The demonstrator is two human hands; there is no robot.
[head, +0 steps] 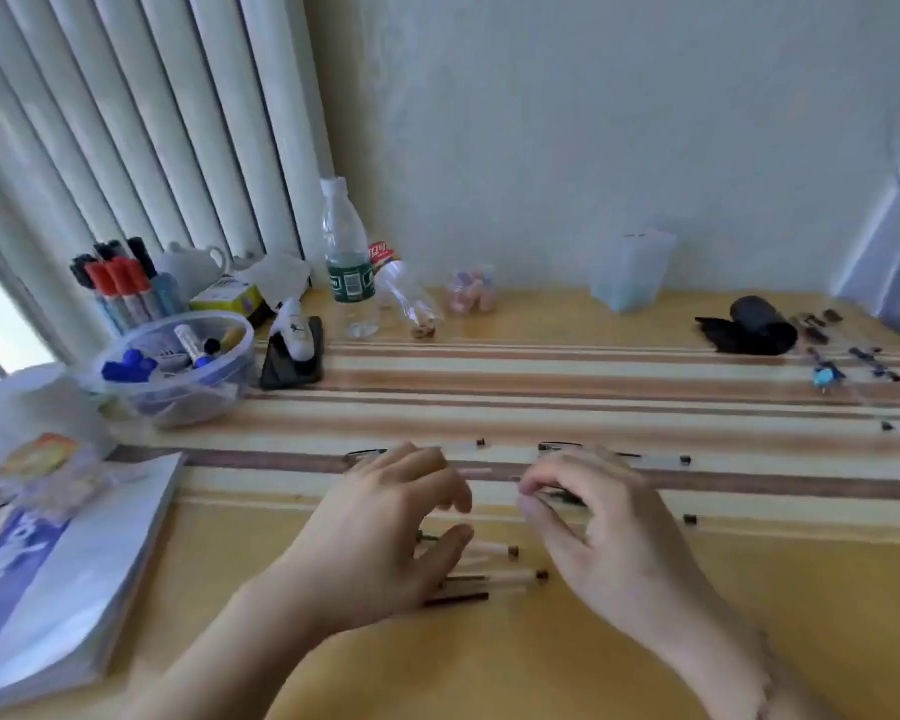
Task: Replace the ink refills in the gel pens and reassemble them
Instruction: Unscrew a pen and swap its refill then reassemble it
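Note:
My left hand [385, 527] hovers with curled, spread fingers over a small pile of clear gel pen barrels [494, 550] and thin dark refills [458, 597] on the yellow table [749, 589]. Nothing shows between its fingers. My right hand [598, 527] is just to the right, with thumb and forefinger pinched on a small dark pen part [562, 496]; most of that part is hidden by the fingers. More clear pens [557, 446] lie behind the hands on the striped cloth. Small dark end pieces [690, 520] are scattered around.
A clear tub of markers [178, 366] and a plastic water bottle [349, 262] stand at the back left. A book [63, 574] lies at the left edge. A black roll [754, 324] and small parts [827, 376] sit at the back right.

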